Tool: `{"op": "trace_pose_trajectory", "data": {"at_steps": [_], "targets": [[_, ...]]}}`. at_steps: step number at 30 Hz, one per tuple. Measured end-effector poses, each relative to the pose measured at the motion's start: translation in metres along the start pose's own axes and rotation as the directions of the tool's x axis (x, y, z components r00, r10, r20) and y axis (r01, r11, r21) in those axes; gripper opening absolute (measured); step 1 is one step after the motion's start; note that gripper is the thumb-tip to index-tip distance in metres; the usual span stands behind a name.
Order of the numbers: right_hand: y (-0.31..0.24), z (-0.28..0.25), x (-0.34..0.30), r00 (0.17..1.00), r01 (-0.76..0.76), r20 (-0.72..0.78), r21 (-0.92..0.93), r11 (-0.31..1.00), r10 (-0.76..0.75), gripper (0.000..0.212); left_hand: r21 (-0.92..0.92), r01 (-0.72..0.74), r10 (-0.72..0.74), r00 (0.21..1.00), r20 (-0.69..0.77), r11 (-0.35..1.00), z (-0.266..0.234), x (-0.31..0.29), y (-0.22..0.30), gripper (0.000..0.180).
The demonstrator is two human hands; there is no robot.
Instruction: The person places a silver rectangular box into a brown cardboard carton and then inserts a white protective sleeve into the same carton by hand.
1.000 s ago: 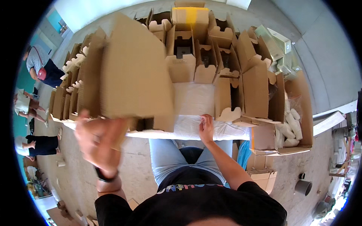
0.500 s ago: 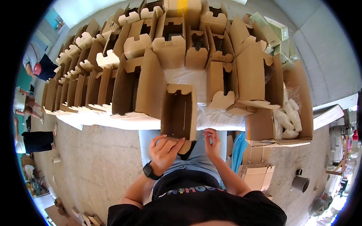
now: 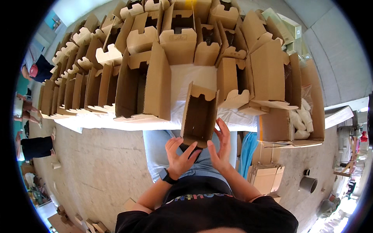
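Note:
A brown cardboard box (image 3: 200,115), open-topped and tilted away from me, sits between my hands above my lap. My left hand (image 3: 179,157) presses its near bottom flap with spread fingers. My right hand (image 3: 220,147) is flat against the box's right side and lower edge. The box's far end rests on the white table (image 3: 182,83). A dark watch is on my left wrist.
Several folded-up cardboard boxes (image 3: 143,83) crowd the table in rows to the left, back and right. A carton with white bags (image 3: 301,122) stands at the right. Flat cardboard blanks (image 3: 266,178) lie on the floor at my right. Other people (image 3: 33,70) stand at far left.
The large sheet my left hand held up a second ago is gone from my hand; the single box has come down toward my lap, and both hands now close on its bottom end.

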State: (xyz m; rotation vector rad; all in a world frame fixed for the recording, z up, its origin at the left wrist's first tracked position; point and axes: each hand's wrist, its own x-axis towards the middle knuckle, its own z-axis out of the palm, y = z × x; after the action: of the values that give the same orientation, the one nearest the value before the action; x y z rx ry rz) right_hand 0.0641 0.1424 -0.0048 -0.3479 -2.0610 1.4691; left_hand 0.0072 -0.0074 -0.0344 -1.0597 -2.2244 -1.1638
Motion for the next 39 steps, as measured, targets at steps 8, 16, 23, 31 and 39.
{"op": "trace_pose_trajectory", "data": {"at_steps": [8,16,23,31,39], "targets": [[0.002,0.009,-0.003,0.996,-0.076,0.05,0.002,0.997,0.075,0.06,-0.731,0.516,-0.524,0.813,0.254,0.447,-0.009,-0.006,0.007,0.073],[0.002,0.013,-0.003,0.999,-0.013,0.047,-0.052,0.999,0.016,0.058,-0.738,0.658,-0.615,0.646,0.453,0.147,0.003,0.022,0.003,0.066],[0.014,0.008,0.004,0.997,-0.071,0.009,0.095,0.993,0.07,0.054,-0.732,0.549,-0.471,0.81,0.348,0.403,0.009,0.02,0.002,0.069],[0.02,0.008,0.009,0.998,-0.06,0.003,0.169,0.984,0.06,0.053,-0.316,0.264,-0.122,0.906,0.405,0.911,0.004,0.017,-0.016,0.061],[0.014,0.009,0.01,0.996,-0.09,0.02,0.184,0.979,0.088,0.052,-0.33,0.453,-0.295,0.853,0.43,0.828,0.001,0.026,-0.008,0.062]]}}
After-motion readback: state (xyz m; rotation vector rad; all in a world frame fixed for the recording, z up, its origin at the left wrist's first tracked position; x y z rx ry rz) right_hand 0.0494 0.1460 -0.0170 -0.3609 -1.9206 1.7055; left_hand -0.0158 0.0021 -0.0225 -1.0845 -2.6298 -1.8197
